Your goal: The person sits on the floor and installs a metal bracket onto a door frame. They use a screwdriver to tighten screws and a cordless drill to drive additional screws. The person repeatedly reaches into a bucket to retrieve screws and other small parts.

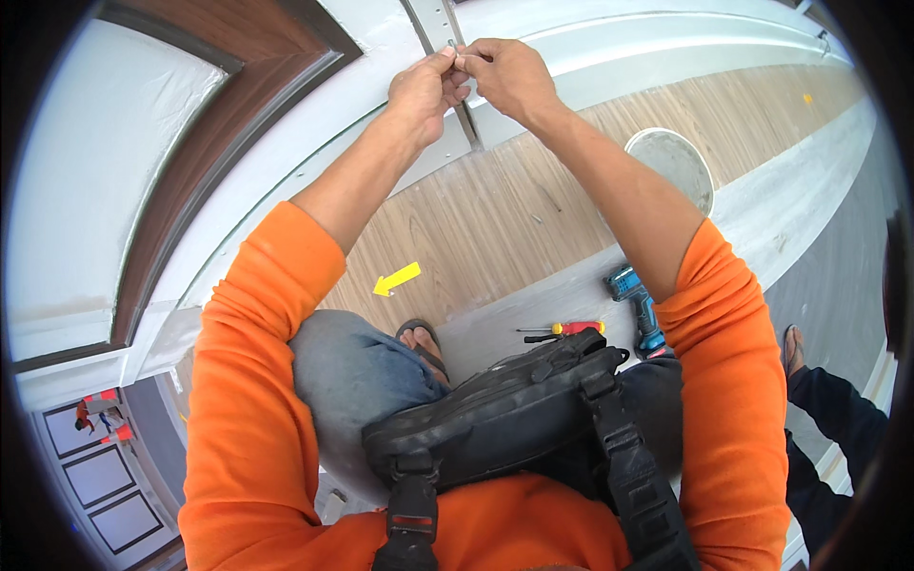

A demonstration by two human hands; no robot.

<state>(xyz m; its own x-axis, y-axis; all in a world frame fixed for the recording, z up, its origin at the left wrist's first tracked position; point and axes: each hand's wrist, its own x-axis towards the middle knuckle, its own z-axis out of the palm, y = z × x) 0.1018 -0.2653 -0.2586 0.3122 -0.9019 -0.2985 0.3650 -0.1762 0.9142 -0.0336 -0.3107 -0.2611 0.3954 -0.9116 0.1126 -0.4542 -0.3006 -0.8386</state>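
Two hands meet at the far middle of my view: my left hand (427, 88) and right hand (505, 74) pinch fingertip to fingertip, narrow, on something too small for me to make out, held right against a pale metal strip (447, 38) that runs up the white door frame (314, 124). A yellow arrow sticker (396, 279) lies on the wood-grain floor (495, 219), near left of centre, pointing left. Nearer, right of centre, a screwdriver with a red and yellow handle (571, 328) lies just beside a teal cordless drill (638, 309). A round white bucket (671, 167) stands far right. A black strapped bag (505, 409) rests on my lap.
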